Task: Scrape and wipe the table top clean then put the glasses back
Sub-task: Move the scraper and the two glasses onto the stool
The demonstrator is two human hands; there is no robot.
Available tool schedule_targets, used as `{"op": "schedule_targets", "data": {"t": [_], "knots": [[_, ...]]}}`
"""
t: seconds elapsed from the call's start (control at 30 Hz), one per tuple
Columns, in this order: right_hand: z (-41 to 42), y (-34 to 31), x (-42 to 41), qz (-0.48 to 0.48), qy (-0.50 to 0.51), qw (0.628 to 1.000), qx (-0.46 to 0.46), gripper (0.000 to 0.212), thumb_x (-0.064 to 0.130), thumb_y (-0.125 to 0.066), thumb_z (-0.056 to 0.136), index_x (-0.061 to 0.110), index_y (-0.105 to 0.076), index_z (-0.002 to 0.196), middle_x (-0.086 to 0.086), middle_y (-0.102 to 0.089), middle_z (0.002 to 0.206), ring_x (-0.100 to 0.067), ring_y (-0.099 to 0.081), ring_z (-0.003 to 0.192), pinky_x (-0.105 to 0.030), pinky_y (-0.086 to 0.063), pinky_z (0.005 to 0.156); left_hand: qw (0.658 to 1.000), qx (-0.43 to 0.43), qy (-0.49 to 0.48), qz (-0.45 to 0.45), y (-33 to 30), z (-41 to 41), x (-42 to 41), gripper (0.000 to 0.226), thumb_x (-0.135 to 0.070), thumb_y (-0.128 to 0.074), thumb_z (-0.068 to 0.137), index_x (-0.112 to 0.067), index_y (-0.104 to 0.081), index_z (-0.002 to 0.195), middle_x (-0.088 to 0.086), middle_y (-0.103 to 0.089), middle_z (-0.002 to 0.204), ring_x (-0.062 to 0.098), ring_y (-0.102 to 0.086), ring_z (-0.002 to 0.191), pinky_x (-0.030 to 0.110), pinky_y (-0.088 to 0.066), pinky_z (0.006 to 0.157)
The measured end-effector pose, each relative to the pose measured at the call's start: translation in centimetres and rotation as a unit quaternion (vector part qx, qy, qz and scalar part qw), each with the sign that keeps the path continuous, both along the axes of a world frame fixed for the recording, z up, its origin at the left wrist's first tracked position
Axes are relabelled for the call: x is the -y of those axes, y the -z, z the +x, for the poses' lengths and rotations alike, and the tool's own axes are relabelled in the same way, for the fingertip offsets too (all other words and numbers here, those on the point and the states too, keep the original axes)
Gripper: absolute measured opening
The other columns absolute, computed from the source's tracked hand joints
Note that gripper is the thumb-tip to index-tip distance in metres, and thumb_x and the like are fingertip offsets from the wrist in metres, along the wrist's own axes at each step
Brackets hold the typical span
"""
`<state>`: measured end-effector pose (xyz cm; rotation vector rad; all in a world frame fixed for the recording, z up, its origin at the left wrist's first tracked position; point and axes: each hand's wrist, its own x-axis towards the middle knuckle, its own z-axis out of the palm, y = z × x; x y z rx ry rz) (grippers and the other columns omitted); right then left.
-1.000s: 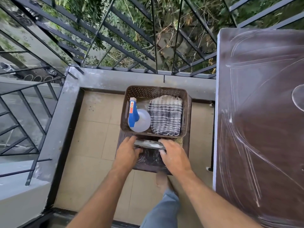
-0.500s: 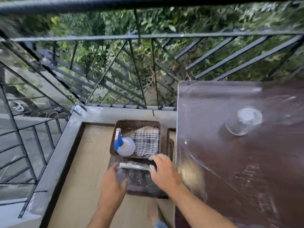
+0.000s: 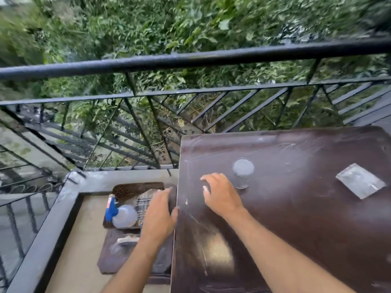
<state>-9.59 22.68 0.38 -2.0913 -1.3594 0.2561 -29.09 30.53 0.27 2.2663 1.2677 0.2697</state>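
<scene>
- The dark brown worktop [image 3: 296, 208] shows pale smears.
- The right hand [image 3: 221, 195] hovers above it, fingers loosely spread, holding nothing.
- The left hand [image 3: 158, 216] is at its edge, fingers relaxed.
- A clear glass [image 3: 242, 172] stands upright just beyond the right hand.
</scene>
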Motion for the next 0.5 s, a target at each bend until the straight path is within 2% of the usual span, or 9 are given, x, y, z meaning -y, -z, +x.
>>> {"op": "schedule_targets", "data": {"t": [0.1,0.2,0.27,0.37,0.5], "knots": [[2.9,-1.3,1.7,0.017,0.025,1.0,0.01,0.026,0.014,-0.063,0.081,0.014,-0.068,0.107,-0.005,-0.067,0.101,-0.031,-0.058,0.099,-0.037,-0.046,0.092,0.999,0.004,0.036,-0.005,-1.3,3.5,0.5,0.066,-0.022,-0.072,0.086,-0.011,-0.047,0.147,0.008,-0.057,0.142,0.03,-0.048,0.137,0.042,-0.036,0.116],[6.0,-2.2,3.9,0.044,0.062,0.997,0.034,0.025,0.014,-0.065,0.077,0.014,-0.069,0.102,-0.004,-0.068,0.095,-0.031,-0.06,0.092,-0.03,-0.039,0.086,0.998,-0.002,0.062,-0.008,-1.7,6.9,1.5,0.071,-0.023,-0.074,0.086,-0.01,-0.044,0.149,0.008,-0.052,0.148,0.027,-0.045,0.14,0.035,-0.03,0.118],[8.1,-2.4,5.3,0.051,0.073,0.995,0.046,0.025,0.014,-0.062,0.076,0.014,-0.069,0.1,-0.003,-0.068,0.094,-0.032,-0.058,0.089,-0.033,-0.042,0.086,0.997,0.001,0.07,-0.011,-1.7,9.0,2.3,0.074,-0.026,-0.076,0.086,-0.01,-0.042,0.15,0.007,-0.051,0.149,0.024,-0.045,0.14,0.031,-0.028,0.117],[11.3,-2.5,7.7,0.037,0.101,0.993,0.055,0.027,0.014,-0.064,0.077,0.016,-0.068,0.103,-0.002,-0.066,0.095,-0.03,-0.055,0.09,-0.038,-0.049,0.083,0.997,0.012,0.067,-0.036,-1.7,12.7,3.7,0.081,-0.029,-0.08,0.084,-0.011,-0.039,0.152,0.005,-0.047,0.154,0.023,-0.043,0.143,0.031,-0.03,0.116],[14.7,-1.6,11.0,0.036,0.143,0.987,0.06,0.031,0.012,-0.073,0.077,0.02,-0.067,0.106,0.003,-0.066,0.098,-0.026,-0.055,0.093,-0.032,-0.045,0.083,0.993,0.052,0.035,-0.099,-1.7,17.3,5.2,0.099,-0.031,-0.088,0.074,-0.012,-0.033,0.154,0.005,-0.04,0.158,0.021,-0.04,0.145,0.032,-0.032,0.116]]}}
